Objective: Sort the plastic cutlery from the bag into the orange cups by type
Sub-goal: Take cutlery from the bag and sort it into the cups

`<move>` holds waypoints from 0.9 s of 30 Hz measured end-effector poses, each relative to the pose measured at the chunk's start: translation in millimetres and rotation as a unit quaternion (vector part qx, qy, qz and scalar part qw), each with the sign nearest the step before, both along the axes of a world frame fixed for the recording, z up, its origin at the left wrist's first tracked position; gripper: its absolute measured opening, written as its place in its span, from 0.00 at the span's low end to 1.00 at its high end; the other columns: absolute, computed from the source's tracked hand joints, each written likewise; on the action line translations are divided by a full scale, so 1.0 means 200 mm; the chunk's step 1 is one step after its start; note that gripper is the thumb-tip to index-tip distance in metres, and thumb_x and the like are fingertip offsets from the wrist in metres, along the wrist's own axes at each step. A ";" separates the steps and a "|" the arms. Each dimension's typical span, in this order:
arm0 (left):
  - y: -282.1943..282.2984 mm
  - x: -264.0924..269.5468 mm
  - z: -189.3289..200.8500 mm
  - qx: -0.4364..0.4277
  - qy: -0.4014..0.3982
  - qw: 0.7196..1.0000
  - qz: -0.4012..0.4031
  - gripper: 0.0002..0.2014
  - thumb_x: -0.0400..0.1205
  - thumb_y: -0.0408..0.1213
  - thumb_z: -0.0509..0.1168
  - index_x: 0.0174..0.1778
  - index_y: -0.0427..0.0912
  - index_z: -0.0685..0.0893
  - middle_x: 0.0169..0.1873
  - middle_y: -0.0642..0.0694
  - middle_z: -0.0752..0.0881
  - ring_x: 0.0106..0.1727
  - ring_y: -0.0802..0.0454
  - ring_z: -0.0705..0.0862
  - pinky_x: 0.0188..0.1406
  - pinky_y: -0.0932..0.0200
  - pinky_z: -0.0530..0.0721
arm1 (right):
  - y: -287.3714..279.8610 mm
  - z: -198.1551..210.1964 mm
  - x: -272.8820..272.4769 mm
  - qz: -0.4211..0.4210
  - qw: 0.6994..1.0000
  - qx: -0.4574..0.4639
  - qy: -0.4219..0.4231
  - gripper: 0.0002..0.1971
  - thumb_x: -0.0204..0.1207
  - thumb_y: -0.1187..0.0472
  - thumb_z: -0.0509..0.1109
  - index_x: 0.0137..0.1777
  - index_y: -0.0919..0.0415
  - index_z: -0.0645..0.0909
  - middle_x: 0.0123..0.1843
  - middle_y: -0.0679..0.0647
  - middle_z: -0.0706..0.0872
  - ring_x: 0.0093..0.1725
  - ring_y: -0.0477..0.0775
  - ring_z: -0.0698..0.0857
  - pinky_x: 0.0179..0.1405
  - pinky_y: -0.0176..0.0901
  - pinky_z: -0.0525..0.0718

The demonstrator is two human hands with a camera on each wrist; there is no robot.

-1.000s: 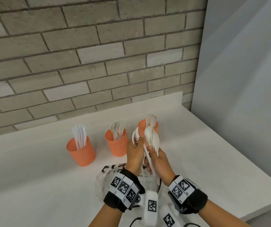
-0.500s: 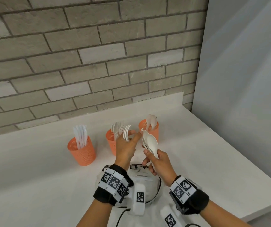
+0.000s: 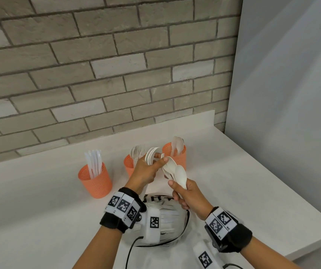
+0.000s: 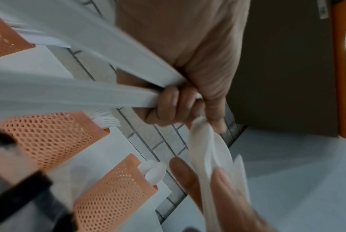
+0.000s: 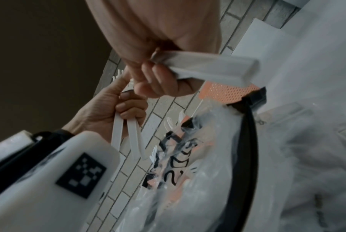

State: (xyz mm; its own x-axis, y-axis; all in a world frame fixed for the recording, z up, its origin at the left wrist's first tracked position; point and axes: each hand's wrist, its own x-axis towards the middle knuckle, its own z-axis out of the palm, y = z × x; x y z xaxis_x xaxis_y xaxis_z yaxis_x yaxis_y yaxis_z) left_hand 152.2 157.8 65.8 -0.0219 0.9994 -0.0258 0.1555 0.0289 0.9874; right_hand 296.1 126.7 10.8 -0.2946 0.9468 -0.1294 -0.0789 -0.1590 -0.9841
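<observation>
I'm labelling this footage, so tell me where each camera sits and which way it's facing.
Head: worn on the head, looking forward and down at the counter, three orange cups and both hands.
Left wrist: looks along the left hand, gripping forks, toward the cups and brick wall.
Right wrist: looks along the right hand, holding spoons, toward the bag.
Shared: both wrist views show the opposite hand.

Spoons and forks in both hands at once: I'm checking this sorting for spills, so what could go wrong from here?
1. The left hand grips several forks by their handles, fanned apart; one could slip from the grip short of the fork cup.
2. The right hand holds a loose stack of spoons low on the handles; the top ones might slide off.
3. Both hands work close to the light mesh cups; a knock could tip the spoon cup.
</observation>
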 end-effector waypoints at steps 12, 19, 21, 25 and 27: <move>0.06 -0.04 -0.01 -0.027 -0.083 0.994 0.070 0.17 0.77 0.51 0.67 0.34 0.41 0.76 0.20 0.51 0.71 0.14 0.60 0.63 0.13 0.67 0.63 | 0.00 -0.01 0.01 0.019 1.000 -0.006 -0.018 0.13 0.81 0.49 0.60 0.52 0.54 0.82 0.20 0.45 0.67 0.15 0.40 0.60 0.14 0.30 0.58; 0.05 0.06 -0.07 -0.049 -0.142 0.982 0.114 0.12 0.79 0.37 0.68 0.30 0.43 0.75 0.16 0.51 0.68 0.13 0.61 0.64 0.12 0.69 0.62 | 0.03 0.00 -0.01 0.011 0.999 0.007 -0.046 0.12 0.81 0.50 0.61 0.53 0.55 0.83 0.21 0.47 0.67 0.15 0.40 0.61 0.13 0.30 0.58; 0.07 0.06 -0.06 -0.050 -0.146 0.980 0.128 0.13 0.80 0.34 0.63 0.29 0.42 0.73 0.19 0.48 0.68 0.13 0.61 0.65 0.12 0.69 0.63 | 0.04 0.00 0.00 0.024 0.998 0.006 -0.052 0.12 0.81 0.51 0.61 0.54 0.55 0.82 0.21 0.47 0.67 0.14 0.39 0.60 0.13 0.29 0.58; 0.15 -0.03 0.01 -0.029 -0.215 0.960 0.179 0.09 0.81 0.32 0.57 0.35 0.40 0.74 0.24 0.45 0.81 0.22 0.55 0.72 0.18 0.65 0.70 | 0.06 0.00 0.01 0.061 0.994 0.002 -0.093 0.12 0.81 0.50 0.61 0.52 0.55 0.83 0.22 0.46 0.67 0.15 0.39 0.61 0.13 0.29 0.58; 0.20 -0.10 0.04 -0.022 -0.239 0.950 0.199 0.05 0.82 0.33 0.55 0.41 0.39 0.73 0.24 0.46 0.86 0.28 0.51 0.76 0.22 0.62 0.75 | 0.06 0.00 0.02 0.074 0.991 -0.010 -0.109 0.12 0.80 0.49 0.62 0.51 0.54 0.82 0.22 0.45 0.67 0.15 0.39 0.61 0.14 0.29 0.58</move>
